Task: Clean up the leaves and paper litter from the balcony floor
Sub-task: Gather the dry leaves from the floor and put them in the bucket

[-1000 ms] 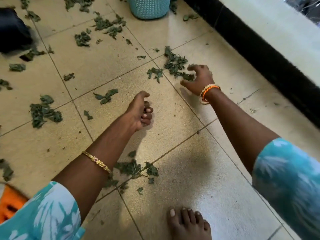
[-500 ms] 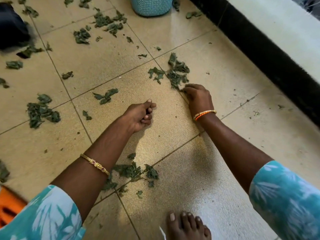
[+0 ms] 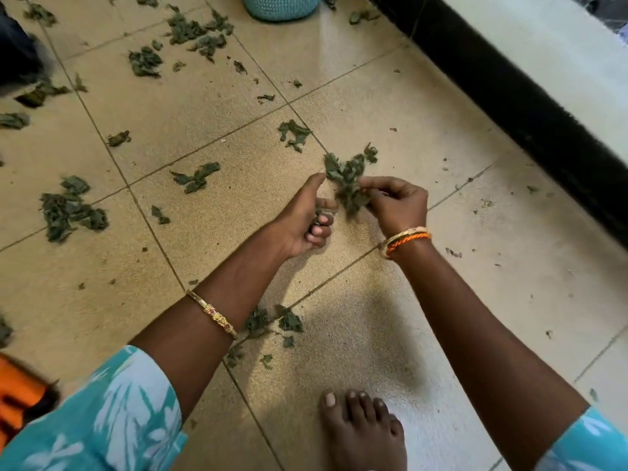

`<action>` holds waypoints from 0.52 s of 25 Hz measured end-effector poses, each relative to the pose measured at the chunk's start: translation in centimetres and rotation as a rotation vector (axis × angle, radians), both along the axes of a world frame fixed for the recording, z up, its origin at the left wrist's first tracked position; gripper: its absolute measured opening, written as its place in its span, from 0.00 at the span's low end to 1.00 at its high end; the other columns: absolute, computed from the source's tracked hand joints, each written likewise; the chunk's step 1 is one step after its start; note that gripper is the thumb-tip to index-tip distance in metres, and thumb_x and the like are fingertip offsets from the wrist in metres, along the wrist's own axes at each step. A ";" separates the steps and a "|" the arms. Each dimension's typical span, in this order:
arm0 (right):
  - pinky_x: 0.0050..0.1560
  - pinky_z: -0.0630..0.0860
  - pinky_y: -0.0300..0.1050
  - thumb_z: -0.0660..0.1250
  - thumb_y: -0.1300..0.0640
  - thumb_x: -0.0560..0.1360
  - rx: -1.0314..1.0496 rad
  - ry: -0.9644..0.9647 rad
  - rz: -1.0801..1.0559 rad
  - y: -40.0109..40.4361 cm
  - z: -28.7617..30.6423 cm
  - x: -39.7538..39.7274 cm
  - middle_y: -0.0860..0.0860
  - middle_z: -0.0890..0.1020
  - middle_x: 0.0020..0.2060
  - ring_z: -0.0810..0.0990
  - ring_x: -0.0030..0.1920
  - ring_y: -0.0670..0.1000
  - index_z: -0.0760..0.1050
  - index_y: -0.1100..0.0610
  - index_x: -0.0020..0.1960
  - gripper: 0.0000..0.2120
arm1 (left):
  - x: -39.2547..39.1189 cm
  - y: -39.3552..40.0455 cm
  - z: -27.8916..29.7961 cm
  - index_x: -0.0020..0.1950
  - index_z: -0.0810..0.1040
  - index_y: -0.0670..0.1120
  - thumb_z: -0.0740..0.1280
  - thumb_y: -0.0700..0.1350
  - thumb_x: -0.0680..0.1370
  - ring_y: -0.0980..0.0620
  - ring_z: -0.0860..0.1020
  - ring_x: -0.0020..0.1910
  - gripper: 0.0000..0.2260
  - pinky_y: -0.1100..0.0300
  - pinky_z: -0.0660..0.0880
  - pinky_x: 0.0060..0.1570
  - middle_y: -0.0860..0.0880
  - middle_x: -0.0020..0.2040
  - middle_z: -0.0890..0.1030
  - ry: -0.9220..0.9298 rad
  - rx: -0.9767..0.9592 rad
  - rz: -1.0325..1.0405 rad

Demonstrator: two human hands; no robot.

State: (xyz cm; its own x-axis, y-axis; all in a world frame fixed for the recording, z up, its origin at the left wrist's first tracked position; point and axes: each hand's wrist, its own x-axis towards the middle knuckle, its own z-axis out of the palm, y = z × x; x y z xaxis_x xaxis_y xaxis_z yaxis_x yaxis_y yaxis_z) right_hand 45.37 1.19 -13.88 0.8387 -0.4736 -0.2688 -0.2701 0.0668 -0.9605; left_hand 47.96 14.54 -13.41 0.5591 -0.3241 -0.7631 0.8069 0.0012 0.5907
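Tan floor [image 3: 210, 107] tiles fill most of the view, with dark lines between them. Along the right side runs a black strip [image 3: 530, 107] under a pale wall [image 3: 550, 52].

Green leaves [image 3: 73, 209] lie all over the floor in small heaps and bits. Some are near the top, just by a blue basket [image 3: 280, 6]. Some lie under the left arm, close to a bare foot [image 3: 365, 433] at the bottom.

Both hands are held close together above the floor, in the middle of the view. The right hand [image 3: 397, 207] pinches a bunch [image 3: 350, 180] of leaves with its fingers and thumb. The bunch sticks up and out between the two hands. The left hand [image 3: 302, 220] is curled up right beside it, and a bit of green shows inside its curled fingers. Its thumb points up and touches the edge of the bunch.

The left wrist has a gold bangle [image 3: 214, 314]. The right wrist has a gold bangle with an orange thread [image 3: 407, 239]. Both sleeves [image 3: 115, 423] are blue with white marks.

Something orange [image 3: 17, 392] shows at the bottom left edge. Something dark [image 3: 15, 52] sits at the top left edge, too blurry to tell what it is.
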 end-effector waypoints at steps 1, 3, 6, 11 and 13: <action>0.52 0.80 0.47 0.63 0.72 0.72 -0.089 0.004 0.057 0.9 0.0 -0.8 0.49 0.84 0.38 0.83 0.44 0.48 0.82 0.58 0.42 0.13 | -0.5 -0.8 0.3 0.48 0.73 0.44 0.53 0.62 0.81 0.58 0.59 0.20 0.23 0.68 0.54 0.20 0.53 0.25 0.63 -0.015 0.001 -0.035; 0.54 0.78 0.46 0.59 0.71 0.73 -0.252 0.046 0.209 2.6 -0.4 -2.5 0.52 0.83 0.49 0.81 0.50 0.49 0.79 0.58 0.55 0.17 | -1.6 -2.2 0.4 0.47 0.75 0.45 0.53 0.63 0.81 0.56 0.69 0.24 0.23 0.66 0.65 0.23 0.51 0.28 0.71 -0.060 0.086 -0.053; 0.46 0.78 0.44 0.55 0.72 0.71 -0.196 0.029 0.360 3.5 -0.5 -4.3 0.51 0.79 0.54 0.79 0.49 0.48 0.67 0.53 0.65 0.26 | -2.4 -2.7 -0.6 0.44 0.78 0.45 0.55 0.58 0.82 0.52 0.77 0.33 0.21 0.61 0.75 0.32 0.48 0.36 0.79 -0.167 0.309 -0.009; 0.64 0.71 0.45 0.66 0.68 0.71 -0.521 0.023 0.448 -1.4 0.0 -1.4 0.52 0.73 0.64 0.70 0.61 0.46 0.72 0.56 0.64 0.23 | -1.6 0.0 -1.0 0.38 0.71 0.46 0.57 0.47 0.83 0.57 0.60 0.21 0.15 0.65 0.55 0.19 0.52 0.28 0.67 -0.171 0.289 -0.044; 0.66 0.66 0.50 0.73 0.58 0.68 -0.660 0.060 0.782 -1.5 -0.2 -0.2 0.52 0.67 0.69 0.65 0.68 0.53 0.67 0.51 0.69 0.31 | -1.1 0.7 -0.8 0.37 0.69 0.46 0.57 0.47 0.83 0.58 0.60 0.20 0.15 0.65 0.55 0.19 0.52 0.28 0.65 -0.146 0.209 -0.100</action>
State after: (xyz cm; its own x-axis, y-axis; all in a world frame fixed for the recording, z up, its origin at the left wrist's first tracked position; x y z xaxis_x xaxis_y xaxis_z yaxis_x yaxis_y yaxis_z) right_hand 45.18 -0.26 -14.08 0.9701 0.1313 -0.2044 -0.0601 -0.6855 -0.7256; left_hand 46.91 15.27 -14.24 0.6411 -0.2268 -0.7331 0.7034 -0.2083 0.6796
